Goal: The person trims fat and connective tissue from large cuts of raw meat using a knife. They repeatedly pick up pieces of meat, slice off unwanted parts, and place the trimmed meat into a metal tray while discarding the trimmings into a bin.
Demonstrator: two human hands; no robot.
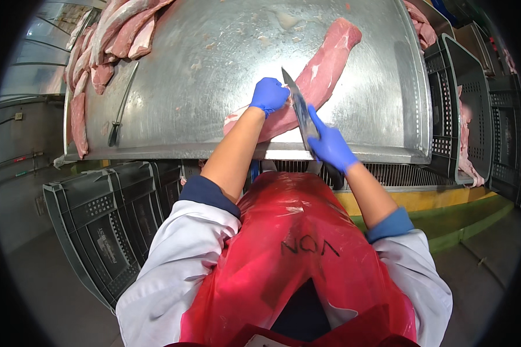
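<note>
1. Several dark grey plastic crates [104,228] stand at the near left, below the edge of the steel worktable [197,75].
2. Many long strips of pink meat [118,40] are heaped on the table's far left corner; one strip hangs lower, reaching toward the near edge.
3. One honing steel [125,99] lies just right of that heap, its black handle toward the near edge and its rod pointing far.
4. The left hand [270,94], in a blue glove, is at the left side of the pork loin [325,66]. Its fingers are curled in together; whether they clamp a scrap of meat, I cannot tell.
5. The loin lies on the table in front of the person, slanting from near left to far right, partly hidden by the left forearm.
6. The knife [298,108] crosses the loin, tip far and left, black handle near and right.
7. The right hand [333,146], also blue-gloved, has its fingers clamped on the knife, forefinger stretched toward the blade.
8. At the right, beyond the table's edge, a perforated grey crate [473,95] has pale meat trimmings [465,141] hanging along its wall.
</note>
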